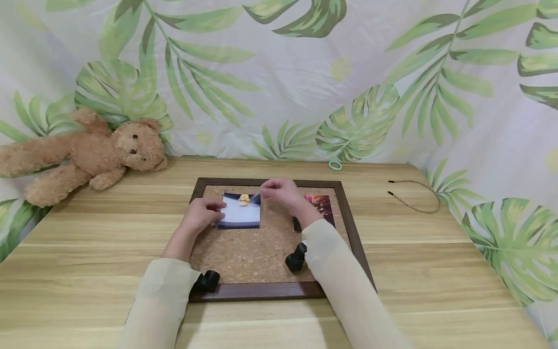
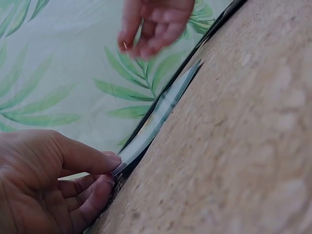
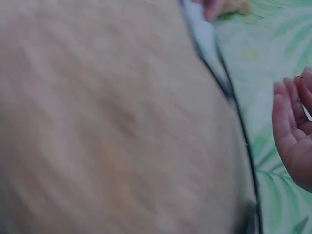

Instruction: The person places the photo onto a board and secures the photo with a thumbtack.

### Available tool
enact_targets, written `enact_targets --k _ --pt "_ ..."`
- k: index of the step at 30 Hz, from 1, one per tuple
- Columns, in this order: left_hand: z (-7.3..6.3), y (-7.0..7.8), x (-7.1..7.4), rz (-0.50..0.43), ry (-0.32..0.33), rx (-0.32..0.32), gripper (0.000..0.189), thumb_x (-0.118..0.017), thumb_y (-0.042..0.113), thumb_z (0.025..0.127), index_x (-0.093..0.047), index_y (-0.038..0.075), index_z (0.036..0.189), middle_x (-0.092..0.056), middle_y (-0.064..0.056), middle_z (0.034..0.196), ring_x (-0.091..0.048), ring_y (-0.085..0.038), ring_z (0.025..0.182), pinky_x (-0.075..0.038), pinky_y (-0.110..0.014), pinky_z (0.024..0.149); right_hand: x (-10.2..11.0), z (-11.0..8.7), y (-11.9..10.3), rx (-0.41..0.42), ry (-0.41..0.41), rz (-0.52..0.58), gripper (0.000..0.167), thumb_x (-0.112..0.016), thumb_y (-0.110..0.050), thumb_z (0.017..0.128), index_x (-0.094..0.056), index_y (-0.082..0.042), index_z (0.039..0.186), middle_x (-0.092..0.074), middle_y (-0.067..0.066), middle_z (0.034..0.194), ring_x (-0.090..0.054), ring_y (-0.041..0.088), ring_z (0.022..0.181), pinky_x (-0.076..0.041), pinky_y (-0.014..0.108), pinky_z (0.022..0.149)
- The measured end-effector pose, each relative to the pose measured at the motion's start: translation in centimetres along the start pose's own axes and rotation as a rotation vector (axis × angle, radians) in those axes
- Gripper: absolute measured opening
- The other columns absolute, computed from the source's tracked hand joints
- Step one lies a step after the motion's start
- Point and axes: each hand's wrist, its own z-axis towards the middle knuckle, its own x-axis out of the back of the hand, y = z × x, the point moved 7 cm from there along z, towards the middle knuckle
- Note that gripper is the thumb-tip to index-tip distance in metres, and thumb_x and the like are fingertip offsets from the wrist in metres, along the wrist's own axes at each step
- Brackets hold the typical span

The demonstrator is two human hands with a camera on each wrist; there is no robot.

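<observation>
A framed cork board (image 1: pixel 248 257) lies on the wooden table. On its upper left part is a photo (image 1: pixel 237 216) with a pale middle, dark edges and a small yellow figure. My left hand (image 1: pixel 202 213) pinches the photo's left edge between thumb and fingers; in the left wrist view, the photo (image 2: pixel 161 114) bows slightly off the cork. Just above the photo's upper right corner, my right hand (image 1: pixel 282 193) holds a tiny pin (image 2: pixel 125 46) between thumb and fingertip. A darker photo (image 1: pixel 322 208) with a pink spot at its top lies to the right, partly hidden by my right arm.
A brown teddy bear (image 1: pixel 93 155) lies at the back left of the table. Behind the board is a mint-green ring (image 1: pixel 334 165). A thin braided cord (image 1: pixel 429 194) with black ends curves at the right. A leaf-patterned cloth (image 1: pixel 296 87) hangs behind.
</observation>
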Motion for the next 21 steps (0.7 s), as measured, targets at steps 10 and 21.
enact_targets --k 10,21 --pt "0.0 0.4 -0.3 0.059 0.0 -0.012 0.025 -0.063 0.003 0.075 -0.062 -0.003 0.099 -0.054 -0.012 0.086 -0.046 -0.023 0.078 -0.039 -0.029 0.061 -2.4 0.2 2.2 -0.048 -0.074 -0.103 0.011 -0.06 0.001 0.079 -0.061 0.008 0.086 -0.057 0.007 0.084 -0.05 0.008 0.064 -0.045 0.02 0.06" --pt "0.5 1.3 -1.0 0.388 0.005 -0.015 0.045 -0.063 0.03 0.076 -0.056 0.005 0.113 -0.056 -0.018 0.103 -0.052 -0.031 0.092 -0.041 -0.043 0.068 -2.2 0.3 2.6 -0.042 -0.041 -0.162 0.01 -0.062 -0.005 0.079 -0.064 0.003 0.084 -0.057 0.003 0.082 -0.047 0.011 0.067 -0.039 0.019 0.055"
